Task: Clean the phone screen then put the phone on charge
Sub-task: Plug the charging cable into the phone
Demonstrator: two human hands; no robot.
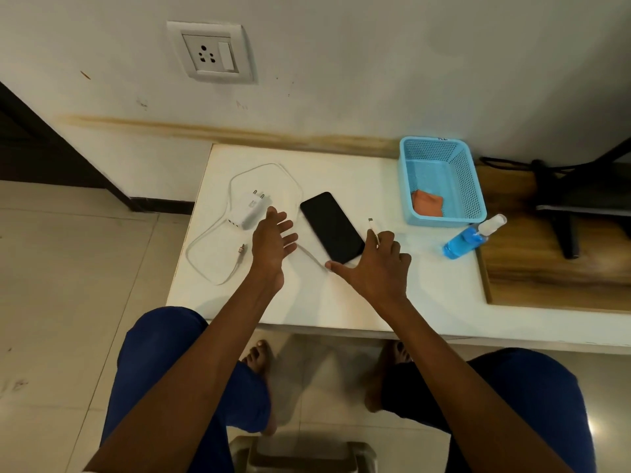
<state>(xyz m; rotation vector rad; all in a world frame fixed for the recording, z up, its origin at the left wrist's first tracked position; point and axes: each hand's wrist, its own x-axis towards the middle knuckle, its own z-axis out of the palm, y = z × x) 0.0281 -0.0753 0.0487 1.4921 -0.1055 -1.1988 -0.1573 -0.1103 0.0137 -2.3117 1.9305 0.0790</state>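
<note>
Head view: right hand fingers pinch cable plug, left hand fingers apart, empty; phone flat on tabletop between them, so I'd steady it, align plug squarely.

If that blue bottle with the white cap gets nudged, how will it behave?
The blue bottle with the white cap lies on its side near the white table's edge, so it will probably roll. It looks like small, light plastic, likely sliding easily.
</note>
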